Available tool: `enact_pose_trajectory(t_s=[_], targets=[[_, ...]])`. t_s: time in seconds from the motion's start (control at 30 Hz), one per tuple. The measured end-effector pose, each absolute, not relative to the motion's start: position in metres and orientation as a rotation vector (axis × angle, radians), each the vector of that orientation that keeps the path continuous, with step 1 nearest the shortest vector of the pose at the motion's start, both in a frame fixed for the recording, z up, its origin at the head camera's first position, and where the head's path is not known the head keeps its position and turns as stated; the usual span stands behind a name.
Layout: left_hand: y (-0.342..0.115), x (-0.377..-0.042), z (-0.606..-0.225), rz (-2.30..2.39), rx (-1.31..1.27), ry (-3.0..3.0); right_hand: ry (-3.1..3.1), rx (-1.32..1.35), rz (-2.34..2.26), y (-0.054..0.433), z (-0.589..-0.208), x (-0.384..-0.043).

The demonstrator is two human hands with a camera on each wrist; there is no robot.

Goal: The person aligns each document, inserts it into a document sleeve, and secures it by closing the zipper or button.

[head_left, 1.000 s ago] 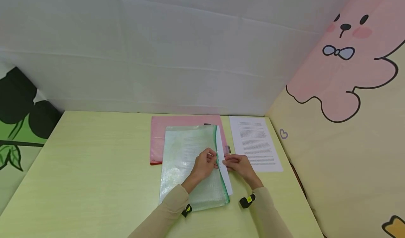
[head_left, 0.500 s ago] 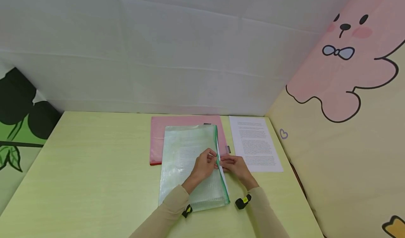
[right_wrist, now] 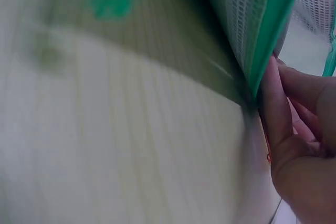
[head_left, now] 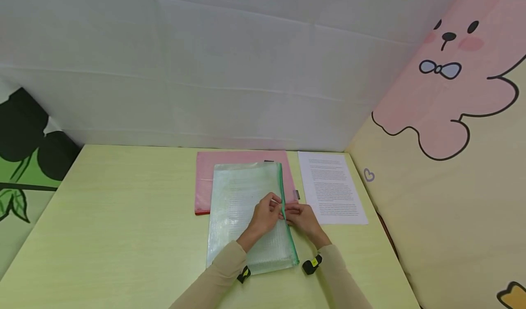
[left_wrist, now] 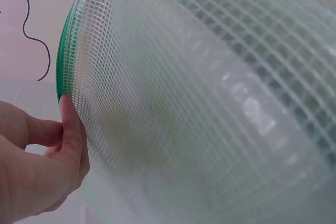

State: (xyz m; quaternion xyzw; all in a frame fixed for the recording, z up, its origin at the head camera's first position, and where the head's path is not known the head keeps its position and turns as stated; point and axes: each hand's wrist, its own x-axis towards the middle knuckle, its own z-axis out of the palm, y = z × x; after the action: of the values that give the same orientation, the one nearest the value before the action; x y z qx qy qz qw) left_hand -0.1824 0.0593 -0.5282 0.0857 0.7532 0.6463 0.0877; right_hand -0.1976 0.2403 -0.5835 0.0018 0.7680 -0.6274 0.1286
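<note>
Pale yellow-green wood grain runs across the surface (head_left: 123,208), with a white backdrop (head_left: 246,71) behind and a pink bear drawing (head_left: 448,76) on the right-hand wall. A pink folder (head_left: 204,181) lies near the back, partly covered by the green mesh folder (head_left: 240,208), which rests in front at the middle of the surface. To its right is a printed sheet (head_left: 333,188), apart from the mesh folder and near the right hand (head_left: 303,218). Both hands hide part of the mesh folder's green edge (head_left: 281,176). The left hand (head_left: 265,214) pinches that edge, fingers close together; the right hand's fingers are also drawn narrow and seem to pinch it from the other side.

From the head, faint lines of print show through the mesh. The left wrist view gives the weave close up, filling most of the frame. Only the right wrist view shows two green strips standing apart; a blurred green patch at its top left is too unclear to identify.
</note>
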Motion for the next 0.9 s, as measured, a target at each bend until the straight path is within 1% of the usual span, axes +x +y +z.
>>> enact_pose_trajectory(t_s=[0.47, 0.7, 0.9], targets=[[0.0599, -0.1814, -0.5265, 1.893, 0.251, 2.262, 2.168, 0.054, -1.857, 0.2456, -0.5844, -0.1946], [0.0620, -0.1808, -0.5282, 1.852, 0.256, 2.274, 2.133, -0.022, -1.881, 0.2459, -0.5877, -0.1968], [0.0625, -0.1811, -0.5292, 1.852, 0.274, 2.278, 2.186, -0.021, -1.882, 0.2419, -0.5892, -0.1969]])
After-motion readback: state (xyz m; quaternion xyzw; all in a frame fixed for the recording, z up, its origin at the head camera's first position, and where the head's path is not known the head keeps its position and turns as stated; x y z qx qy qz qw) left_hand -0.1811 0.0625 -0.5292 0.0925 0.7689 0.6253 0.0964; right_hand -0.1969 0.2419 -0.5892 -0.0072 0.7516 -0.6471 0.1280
